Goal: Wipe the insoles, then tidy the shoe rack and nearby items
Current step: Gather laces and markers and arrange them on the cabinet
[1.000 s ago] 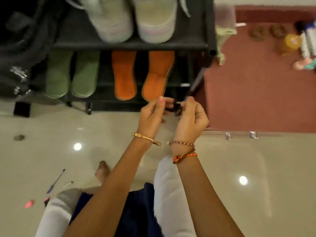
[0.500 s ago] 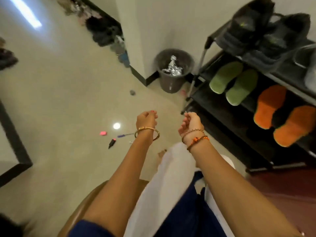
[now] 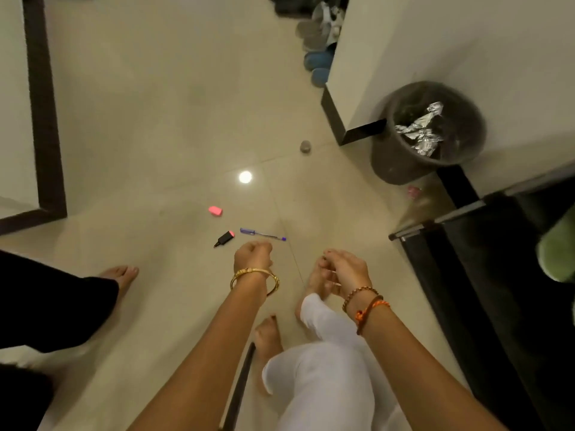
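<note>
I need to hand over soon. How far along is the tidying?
Done: nothing here shows it. In hand: left hand and right hand hover curled above the floor. Left: pen, marker and pink eraser lie loose near the bin.

Glossy tile floor (image 3: 155,119); crumpled foil (image 3: 420,132) in bin (image 3: 392,163).

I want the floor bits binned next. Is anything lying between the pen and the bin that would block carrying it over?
Nothing visible does. The pen lies on bare floor just ahead of the left hand; the tiles between it and the bin hold only a small grey object, off to the side by the wall corner.
</note>
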